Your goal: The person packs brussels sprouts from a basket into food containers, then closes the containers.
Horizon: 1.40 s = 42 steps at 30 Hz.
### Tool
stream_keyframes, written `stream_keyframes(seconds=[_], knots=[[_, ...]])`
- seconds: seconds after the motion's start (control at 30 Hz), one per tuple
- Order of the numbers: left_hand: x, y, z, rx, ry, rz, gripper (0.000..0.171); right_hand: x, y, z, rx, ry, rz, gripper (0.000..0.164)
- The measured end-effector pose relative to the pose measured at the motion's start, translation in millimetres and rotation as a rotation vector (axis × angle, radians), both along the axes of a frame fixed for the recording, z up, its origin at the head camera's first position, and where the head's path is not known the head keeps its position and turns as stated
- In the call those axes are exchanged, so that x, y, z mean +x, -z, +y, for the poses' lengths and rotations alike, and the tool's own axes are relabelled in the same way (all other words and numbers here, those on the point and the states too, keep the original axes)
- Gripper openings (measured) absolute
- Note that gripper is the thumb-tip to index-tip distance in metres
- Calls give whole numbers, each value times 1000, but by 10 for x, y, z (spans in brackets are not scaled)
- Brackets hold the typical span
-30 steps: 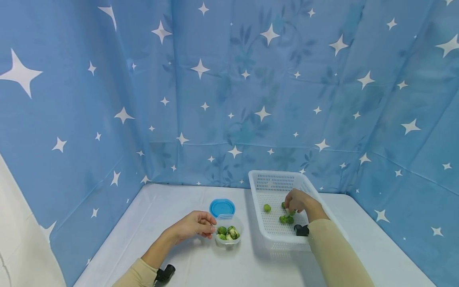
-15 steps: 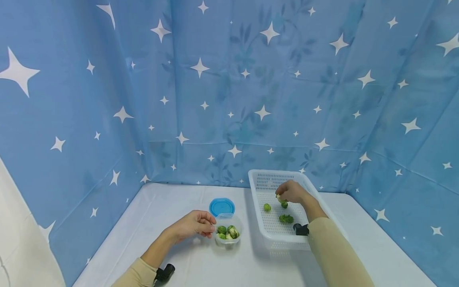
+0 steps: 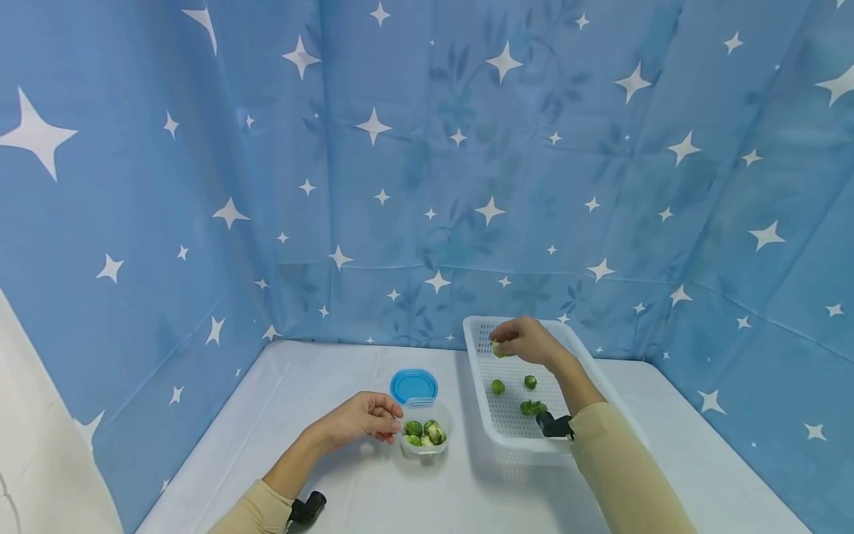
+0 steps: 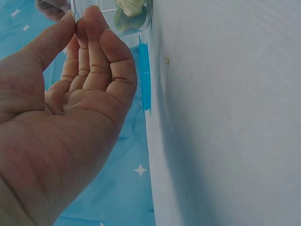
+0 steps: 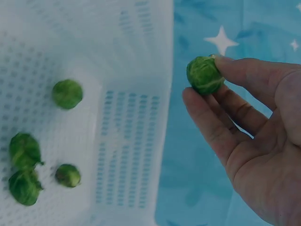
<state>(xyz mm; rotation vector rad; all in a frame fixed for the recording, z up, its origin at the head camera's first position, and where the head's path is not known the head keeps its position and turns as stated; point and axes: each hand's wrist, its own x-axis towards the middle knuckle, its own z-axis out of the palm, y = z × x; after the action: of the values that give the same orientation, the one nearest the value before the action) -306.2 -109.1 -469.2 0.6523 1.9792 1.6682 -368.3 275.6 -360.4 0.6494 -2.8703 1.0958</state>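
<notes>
Between thumb and fingertips my right hand (image 3: 530, 343) pinches a Brussels sprout (image 5: 205, 75), raised above the white perforated basket (image 3: 490, 423). Several more sprouts lie on the basket floor, among them a single round sprout (image 5: 67, 93) and a touching pair (image 3: 533, 408). My left hand (image 3: 360, 420) pinches the rim of a small clear container (image 3: 427, 408) by its left side. Inside the container sit several sprouts (image 3: 434, 432); the left wrist view shows only its edge and a pale sprout (image 4: 130, 7).
A round blue lid (image 3: 414, 386) lies on the white table (image 3: 373, 489) just behind the clear container. Blue star-patterned curtains (image 3: 427, 185) enclose the back and both sides. In the left wrist view, a tiny crumb (image 4: 167, 60) rests on the tabletop.
My right hand has picked a sprout from the basket floor and lifted it up and leftward toward the basket's back left. The left hand stays at the container's rim.
</notes>
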Motion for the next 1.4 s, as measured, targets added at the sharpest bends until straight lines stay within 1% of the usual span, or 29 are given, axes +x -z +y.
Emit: stream_keyframes(seconds=[0.17,0.4,0.5,0.63,0.77,1.03,1.27,1.4], knots=[[0,-1,-4,-3,2,-6,36,99,-154,-184,-79,-31,-8,29],[-9,9,-4,0,4,-13,35,244,-280,-428,-129,-80,0,30],[-11,13,-2,2,4,-10,35,319,-321,-529,-167,-122,-31,30],[-8,12,-6,1,3,-10,36,397,-341,-658,-190,-157,-67,29],[-9,15,-3,0,2,-17,35,427,-294,-758,-182,-181,-63,26],[-20,11,8,-6,1,-2,34,437,-193,-889,-158,-223,-52,22],[-11,2,4,-10,-3,3,34,481,-122,-987,-163,-257,-74,22],[-5,4,4,-9,-4,3,35,496,-30,-1025,-158,-278,-80,20]])
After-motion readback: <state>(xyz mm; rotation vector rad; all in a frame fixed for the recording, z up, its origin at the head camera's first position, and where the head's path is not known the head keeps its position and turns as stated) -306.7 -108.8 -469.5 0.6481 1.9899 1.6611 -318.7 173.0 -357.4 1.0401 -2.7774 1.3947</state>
